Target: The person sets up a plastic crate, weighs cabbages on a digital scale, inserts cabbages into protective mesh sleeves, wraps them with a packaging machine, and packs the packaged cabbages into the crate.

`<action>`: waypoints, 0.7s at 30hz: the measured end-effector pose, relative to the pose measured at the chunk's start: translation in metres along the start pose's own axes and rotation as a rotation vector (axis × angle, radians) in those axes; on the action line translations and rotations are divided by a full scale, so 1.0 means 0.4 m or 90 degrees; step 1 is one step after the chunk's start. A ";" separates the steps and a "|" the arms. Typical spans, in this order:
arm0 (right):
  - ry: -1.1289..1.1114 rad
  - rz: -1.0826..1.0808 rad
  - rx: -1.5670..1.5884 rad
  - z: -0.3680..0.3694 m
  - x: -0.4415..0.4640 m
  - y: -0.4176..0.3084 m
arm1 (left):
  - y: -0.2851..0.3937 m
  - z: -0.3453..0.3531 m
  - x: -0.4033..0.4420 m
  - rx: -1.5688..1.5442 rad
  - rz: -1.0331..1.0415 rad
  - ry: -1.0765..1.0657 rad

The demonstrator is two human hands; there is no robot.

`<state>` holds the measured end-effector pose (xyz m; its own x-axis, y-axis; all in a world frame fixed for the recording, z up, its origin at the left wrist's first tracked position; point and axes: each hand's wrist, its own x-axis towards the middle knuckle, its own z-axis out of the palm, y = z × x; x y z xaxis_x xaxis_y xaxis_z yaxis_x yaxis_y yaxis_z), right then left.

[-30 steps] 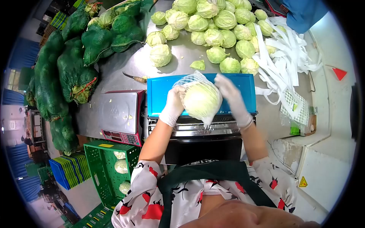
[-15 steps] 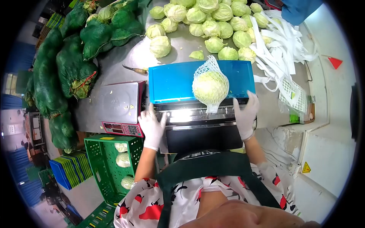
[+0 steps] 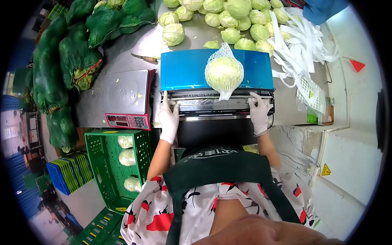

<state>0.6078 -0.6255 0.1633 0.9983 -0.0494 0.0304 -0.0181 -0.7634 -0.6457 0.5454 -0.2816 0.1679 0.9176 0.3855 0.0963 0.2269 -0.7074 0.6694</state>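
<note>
A pale green cabbage [image 3: 224,73] in a white net sleeve rests on the blue top plate [image 3: 183,69] of a wrapping machine. The net's lower end hangs over the plate's front edge, above a shiny metal bar [image 3: 200,107]. My left hand [image 3: 168,118], in a white glove, is at the machine's left side, index finger stretched out and thumb apart. My right hand [image 3: 259,115], also gloved, touches the right end of the bar area with its fingers bent together. What lies between its fingertips is too small to make out.
Left of the machine is a weighing scale [image 3: 126,92], with a knife [image 3: 149,59] behind it. Loose cabbages [image 3: 228,36] lie at the back, white net sleeves [image 3: 298,57] at right. Green net sacks [image 3: 49,73] fill the left. A green crate [image 3: 108,179] holds netted cabbages.
Both hands have moved inward along the machine's front. The right fingers, spread before, are now bent together. The view has shifted, and the netted cabbage stays on the blue plate.
</note>
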 end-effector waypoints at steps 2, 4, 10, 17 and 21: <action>-0.124 0.143 0.454 -0.036 0.011 -0.009 | -0.065 0.031 0.016 -0.499 -0.132 -0.066; -0.203 0.113 0.456 -0.167 -0.020 -0.101 | 0.022 -0.090 0.026 -0.565 -0.184 -0.160; -0.389 -0.281 0.500 -0.422 0.058 -0.135 | 0.162 -0.294 0.063 -0.812 0.133 -0.407; -0.273 -0.486 -0.029 -0.049 0.408 -0.213 | 0.175 0.079 0.355 -0.033 0.441 -0.289; -0.403 -0.298 0.217 -0.008 0.431 -0.231 | 0.194 0.157 0.383 -0.258 0.246 -0.405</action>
<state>0.7815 -0.5657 0.2308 0.7440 0.6680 -0.0151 0.3193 -0.3753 -0.8702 0.7242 -0.3145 0.1883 0.9429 -0.3324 0.0203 -0.1627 -0.4066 0.8990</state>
